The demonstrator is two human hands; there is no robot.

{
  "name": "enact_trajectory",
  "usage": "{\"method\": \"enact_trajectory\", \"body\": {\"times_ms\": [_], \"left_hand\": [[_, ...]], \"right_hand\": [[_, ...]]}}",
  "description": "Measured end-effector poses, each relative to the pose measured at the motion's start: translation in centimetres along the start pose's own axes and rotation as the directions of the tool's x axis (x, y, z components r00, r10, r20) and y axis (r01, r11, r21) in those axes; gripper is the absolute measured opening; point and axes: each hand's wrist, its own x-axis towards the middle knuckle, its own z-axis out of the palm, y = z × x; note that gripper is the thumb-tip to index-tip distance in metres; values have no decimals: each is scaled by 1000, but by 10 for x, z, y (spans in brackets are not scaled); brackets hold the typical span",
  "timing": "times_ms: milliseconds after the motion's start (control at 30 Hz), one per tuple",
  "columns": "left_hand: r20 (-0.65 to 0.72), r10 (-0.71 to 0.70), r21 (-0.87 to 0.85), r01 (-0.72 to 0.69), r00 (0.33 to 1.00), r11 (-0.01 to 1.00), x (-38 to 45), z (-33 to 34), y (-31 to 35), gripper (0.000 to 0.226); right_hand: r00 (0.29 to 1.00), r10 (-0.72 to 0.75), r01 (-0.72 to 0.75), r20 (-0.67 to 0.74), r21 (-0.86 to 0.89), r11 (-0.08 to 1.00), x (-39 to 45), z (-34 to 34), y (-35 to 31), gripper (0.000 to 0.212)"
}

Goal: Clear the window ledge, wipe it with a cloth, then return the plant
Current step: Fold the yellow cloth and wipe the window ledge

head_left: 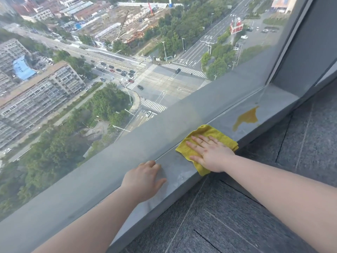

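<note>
The person's right hand (209, 152) lies flat with fingers spread straight on a yellow microfibre cloth (217, 134), pressing it onto the grey stone window ledge (182, 172) close against the glass. The left hand (144, 179) rests on the bare ledge just beside the cloth, fingers loosely bent and holding nothing, seemingly as a brace. Further along the ledge, well apart from the cloth, sits a yellow-brown spill (248, 118). No plant appears in view, so the ledge looks cleared and the wiping step seems under way. The cloth is probably light, soft and floppy, apt to bunch or slip on the smooth stone unless pressed flat under the palm; one corner overhangs the ledge's front edge, the easiest place to pinch it for lifting.
</note>
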Motion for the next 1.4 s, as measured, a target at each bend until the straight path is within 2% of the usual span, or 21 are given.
{"method": "enact_trajectory", "body": {"times_ms": [133,267,367,433,633,733,833,900,1033,1167,1300,1400], "left_hand": [[-124,50,-68,-59,991,996,42,-5,43,49],[-190,123,-150,-152,974,977,84,-11,84,76],[-216,138,-146,-172,967,974,106,-8,101,93],[-218,136,-114,-164,966,980,112,-6,105,96],[-226,161,-89,-185,961,979,114,-1,101,97],[-241,169,-84,-194,956,977,114,0,102,97],[-252,177,-80,-202,951,976,114,0,102,98],[-260,175,-77,-202,949,976,114,-1,102,97],[-253,181,-53,-200,950,978,114,-2,103,99],[-215,193,-13,-201,957,980,116,-6,103,99],[-178,203,20,-202,963,979,119,-11,104,99],[-153,191,53,-185,970,981,119,-19,108,88]], "right_hand": [[998,26,-24,-64,23,999,4,0,26,63],[993,63,-60,-105,35,998,7,-3,54,79],[980,157,-154,-125,34,988,6,-6,90,65],[969,211,-211,-131,16,977,8,-9,110,62],[950,282,-280,-131,34,959,14,-9,111,60],[965,225,-224,-131,28,974,3,-3,87,63],[982,129,-125,-135,35,992,-12,7,61,88],[983,114,-109,-144,45,993,-14,8,63,92],[979,123,-122,-163,12,992,-11,5,84,87],[956,241,-239,-166,28,971,-4,2,104,63],[929,327,-321,-177,59,945,6,-2,115,62],[918,346,-335,-192,88,938,8,-1,118,62]]}}
